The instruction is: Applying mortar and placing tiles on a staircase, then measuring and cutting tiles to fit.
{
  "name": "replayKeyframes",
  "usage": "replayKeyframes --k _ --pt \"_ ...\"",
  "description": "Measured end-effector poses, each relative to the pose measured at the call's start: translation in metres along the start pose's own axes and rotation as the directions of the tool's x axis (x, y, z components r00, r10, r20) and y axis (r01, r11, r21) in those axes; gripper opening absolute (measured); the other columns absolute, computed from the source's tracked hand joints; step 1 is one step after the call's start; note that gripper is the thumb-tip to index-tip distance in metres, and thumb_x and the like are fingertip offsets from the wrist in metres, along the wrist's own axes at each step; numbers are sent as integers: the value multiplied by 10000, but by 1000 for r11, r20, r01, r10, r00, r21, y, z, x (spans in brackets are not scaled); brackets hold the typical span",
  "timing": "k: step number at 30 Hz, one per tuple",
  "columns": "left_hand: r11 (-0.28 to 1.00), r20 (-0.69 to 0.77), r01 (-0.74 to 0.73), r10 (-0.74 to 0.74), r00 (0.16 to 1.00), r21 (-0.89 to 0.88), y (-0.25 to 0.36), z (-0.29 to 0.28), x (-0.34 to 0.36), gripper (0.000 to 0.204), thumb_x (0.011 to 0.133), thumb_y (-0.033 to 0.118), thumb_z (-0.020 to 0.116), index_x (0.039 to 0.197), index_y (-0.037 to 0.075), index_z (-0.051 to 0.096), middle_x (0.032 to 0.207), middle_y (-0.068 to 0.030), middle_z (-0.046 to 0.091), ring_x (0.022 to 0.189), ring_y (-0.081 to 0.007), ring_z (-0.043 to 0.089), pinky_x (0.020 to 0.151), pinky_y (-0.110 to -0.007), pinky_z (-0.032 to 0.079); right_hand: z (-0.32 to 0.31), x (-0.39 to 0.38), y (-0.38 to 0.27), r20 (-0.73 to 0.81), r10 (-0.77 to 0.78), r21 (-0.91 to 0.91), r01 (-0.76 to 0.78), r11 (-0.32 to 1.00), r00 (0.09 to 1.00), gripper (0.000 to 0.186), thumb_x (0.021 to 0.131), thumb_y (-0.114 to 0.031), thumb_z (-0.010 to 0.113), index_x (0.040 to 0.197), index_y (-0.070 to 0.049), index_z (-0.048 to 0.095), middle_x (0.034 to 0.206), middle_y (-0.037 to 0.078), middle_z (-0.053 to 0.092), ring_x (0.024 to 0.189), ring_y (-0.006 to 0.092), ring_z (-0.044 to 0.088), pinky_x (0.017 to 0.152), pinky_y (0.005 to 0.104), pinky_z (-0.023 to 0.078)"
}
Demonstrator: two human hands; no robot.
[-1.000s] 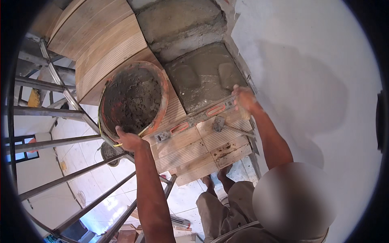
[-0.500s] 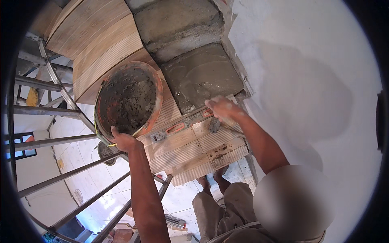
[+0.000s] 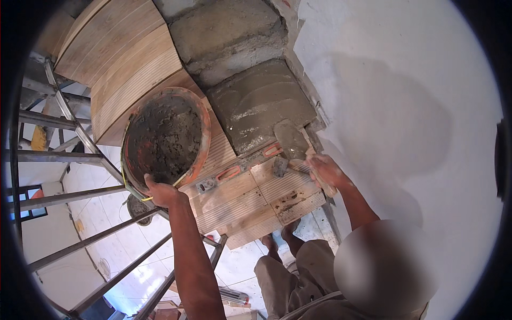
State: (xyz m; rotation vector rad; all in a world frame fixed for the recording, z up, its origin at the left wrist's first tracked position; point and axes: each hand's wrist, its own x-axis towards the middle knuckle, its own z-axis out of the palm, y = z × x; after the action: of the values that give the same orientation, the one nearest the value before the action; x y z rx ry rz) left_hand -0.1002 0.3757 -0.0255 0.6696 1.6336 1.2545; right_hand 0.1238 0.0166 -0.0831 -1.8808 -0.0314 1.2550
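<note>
Now our right hand (image 3: 326,173) has drawn back from the middle of the mortar bed's (image 3: 256,98) near edge to its near right corner, where the trowel (image 3: 291,136) shows with its blade coated in mortar. The two lumps visible a second ago are gone; broad curved sweep marks cross the wet surface instead, so we judge it flatter, though not yet even. Our right hand is wrapped around the trowel's pale handle. Our left hand (image 3: 166,193) hooks its thumb over the bucket's (image 3: 205,124) near rim; its fingers are mostly hidden, so we cannot tell how tightly they curl. The bucket, holding more mortar, sits just left of the mortar bed. Along that bed's near edge lies the spirit level (image 3: 245,166), with the hammer (image 3: 279,167) just beside it, toward the right edge of the tiled step (image 3: 229,205).
</note>
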Motion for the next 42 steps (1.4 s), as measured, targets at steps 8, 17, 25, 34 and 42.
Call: replayKeyframes --k 8,17,25,34,42 --pt "1000 6 6 -6 1000 25 -5 1 2 712 879 382 677 1336 -141 522 1317 -166 608 1119 -300 603 1005 -397 452 -22 93 -61 -111 -142 197 162 967 984 515 1018 -553 505 1071 -50 606 703 40 560 523 167 539 485 340 469" --pt "996 58 -78 80 995 -40 -22 -4 31 663 906 362 659 1369 -90 514 1315 -169 608 1133 -301 595 1013 -397 449 49 150 -141 199 -108 130 83 988 974 507 1036 -554 468 1065 -70 617 685 11 524 512 152 499 478 338 443" --pt "994 66 -101 104 992 -48 -20 -6 28 626 911 360 640 1334 -91 546 1302 -162 618 1070 -315 643 934 -412 529 56 96 -91 37 -194 -375 194 907 980 483 1034 -483 467 1058 -27 626 732 69 582 560 199 561 557 346 513" --pt "1000 27 -12 11 1000 6 0 1 -7 684 874 364 676 1297 -156 538 1289 -190 615 1098 -306 608 985 -405 468 8 41 -37 -70 41 -71 -46 996 997 452 1055 -467 438 1048 -56 625 733 71 587 546 168 555 567 366 494" --pt "998 81 -27 31 996 -52 -12 -5 21 666 896 373 650 1319 -127 530 1321 -177 595 1114 -305 607 1011 -395 464 -6 60 -46 -75 -175 -120 165 979 982 483 1035 -517 489 964 -47 578 718 55 580 549 168 564 539 371 494"
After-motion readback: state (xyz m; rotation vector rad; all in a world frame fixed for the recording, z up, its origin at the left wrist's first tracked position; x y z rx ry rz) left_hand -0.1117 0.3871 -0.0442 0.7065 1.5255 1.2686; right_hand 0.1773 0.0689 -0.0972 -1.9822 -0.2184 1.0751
